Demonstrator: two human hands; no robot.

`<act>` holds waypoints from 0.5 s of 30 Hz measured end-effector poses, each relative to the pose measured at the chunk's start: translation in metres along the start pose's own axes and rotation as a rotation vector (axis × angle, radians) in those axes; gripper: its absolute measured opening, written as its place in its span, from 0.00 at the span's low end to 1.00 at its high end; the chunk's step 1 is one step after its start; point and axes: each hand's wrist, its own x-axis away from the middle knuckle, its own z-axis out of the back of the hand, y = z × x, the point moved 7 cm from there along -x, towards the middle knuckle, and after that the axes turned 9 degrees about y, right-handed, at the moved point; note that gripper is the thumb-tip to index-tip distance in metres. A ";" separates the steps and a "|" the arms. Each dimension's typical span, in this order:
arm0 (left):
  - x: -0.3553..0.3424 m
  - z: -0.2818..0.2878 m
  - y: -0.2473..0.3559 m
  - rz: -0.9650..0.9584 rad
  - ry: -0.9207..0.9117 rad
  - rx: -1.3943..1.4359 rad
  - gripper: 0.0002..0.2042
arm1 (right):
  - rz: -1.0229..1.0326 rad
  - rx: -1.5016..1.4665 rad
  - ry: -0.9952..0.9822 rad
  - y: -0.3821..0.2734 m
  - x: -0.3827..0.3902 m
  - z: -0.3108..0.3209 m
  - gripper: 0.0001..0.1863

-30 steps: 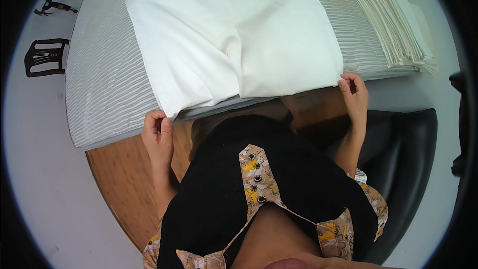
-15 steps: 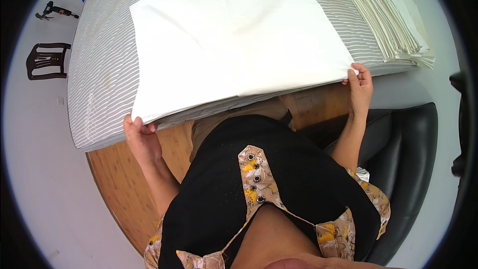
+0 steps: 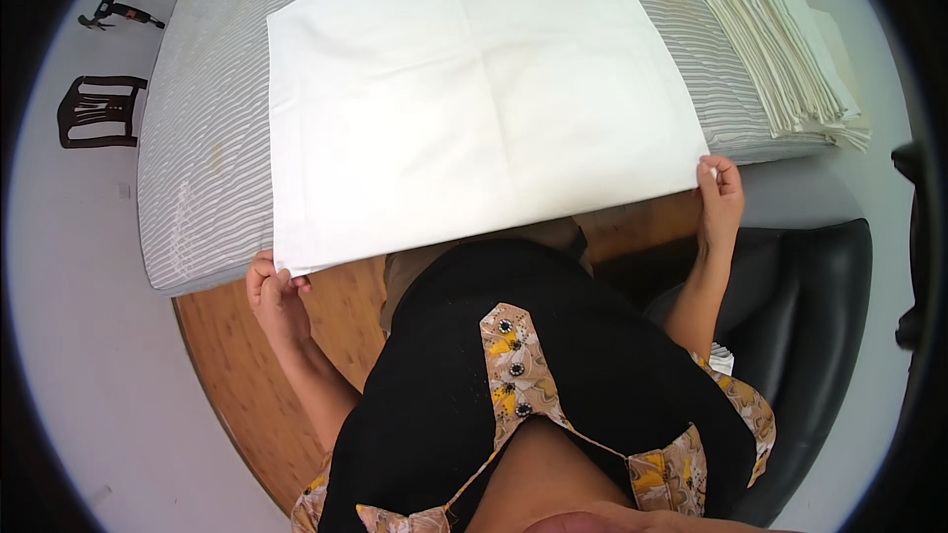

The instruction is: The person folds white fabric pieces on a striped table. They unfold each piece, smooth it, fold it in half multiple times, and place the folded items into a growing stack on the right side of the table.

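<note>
1. The striped mattress (image 3: 212, 158) fills most of the upper view and carries the work
2. A padded black seat (image 3: 800, 345) stands at the right, beside the person's right forearm
3. A dark wooden chair (image 3: 97, 107) stands beyond the mattress at the left
4. The white cloth (image 3: 474, 109) is spread over the middle of the mattress, its near edge held out past the mattress edge, in front of the person; a faint crease runs down from its far edge, and shallow ripples show toward the left
5. A stack of pale cloths (image 3: 780, 54) lies on the mattress at the right, apart from the white cloth
6. The left hand (image 3: 274, 298) has its grip closed on the near left corner of the white cloth, and the right hand (image 3: 721, 199) pinches the near right corner between thumb and fingers
7. The step in hand seems to be straightening the white cloth by its near corners; the next move probably calls for even tension from both hands, with the near edge kept straight and the ripples smoothed out
</note>
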 end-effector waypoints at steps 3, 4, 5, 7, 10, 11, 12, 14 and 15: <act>-0.007 0.019 -0.002 0.021 0.037 0.024 0.05 | -0.002 0.186 -0.175 0.009 0.019 -0.007 0.07; -0.009 0.023 -0.002 0.022 0.030 -0.019 0.05 | 0.010 0.240 -0.241 0.009 0.025 -0.010 0.07; -0.011 0.026 -0.001 0.018 0.016 -0.042 0.06 | 0.012 0.270 -0.312 0.008 0.030 -0.013 0.07; -0.015 0.025 0.005 0.019 -0.066 -0.114 0.05 | -0.085 0.422 -0.404 0.004 0.037 -0.015 0.09; -0.023 0.023 0.024 0.071 -0.004 -0.363 0.06 | 0.394 0.560 -0.438 -0.058 0.037 -0.034 0.11; -0.029 0.017 0.042 -0.046 0.051 -0.470 0.06 | 0.409 0.599 -0.384 -0.077 0.032 -0.038 0.12; -0.033 0.004 0.061 -0.200 0.096 -0.594 0.05 | 0.352 0.670 -0.344 -0.093 0.025 -0.041 0.12; -0.040 -0.032 0.093 -0.496 0.181 -0.821 0.04 | 0.521 0.563 -0.377 -0.138 0.022 -0.073 0.12; -0.044 -0.061 0.097 -0.547 0.046 -0.799 0.03 | 0.630 0.505 -0.429 -0.153 0.028 -0.098 0.12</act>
